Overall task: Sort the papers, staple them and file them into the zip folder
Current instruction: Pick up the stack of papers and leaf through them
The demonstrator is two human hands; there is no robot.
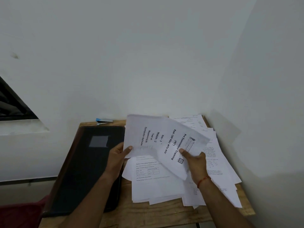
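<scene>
I hold a printed title sheet [158, 137], headed "Pre Examination Training", lifted above the desk and turned sideways. My left hand [117, 155] pinches its near left edge with the thumb on top. My right hand [195, 162] grips its right end. Under it a loose spread of printed papers [158, 183] covers the right half of the wooden table [148, 213]. A black zip folder [88, 167] lies shut on the left half. A blue and silver stapler [103, 121] sits at the table's far edge by the wall.
A white wall stands right behind the table and along its right side. A dark window opening [11, 102] is at the left. Something dark red [19, 214] lies beside the table's near left corner. More papers [222, 170] reach the right edge.
</scene>
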